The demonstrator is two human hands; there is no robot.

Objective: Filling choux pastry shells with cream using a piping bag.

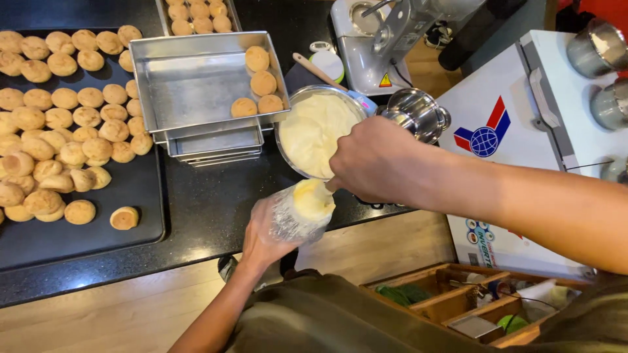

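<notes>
Holding a clear piping bag [302, 210] upright by the counter's front edge, the left hand [265, 232] is clenching round it | right hand [376, 163] — nearer the cream bowl [317, 131] just behind — is gripping a tool dipping into the bag's mouth | baked rounds [59, 117] are lying on a dark tray left.

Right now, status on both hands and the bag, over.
Left hand grips clear piping bag, open top up. Right hand at bag mouth, loading pale cream; tool hidden. Cream bowl just behind. Nothing between them.
</notes>
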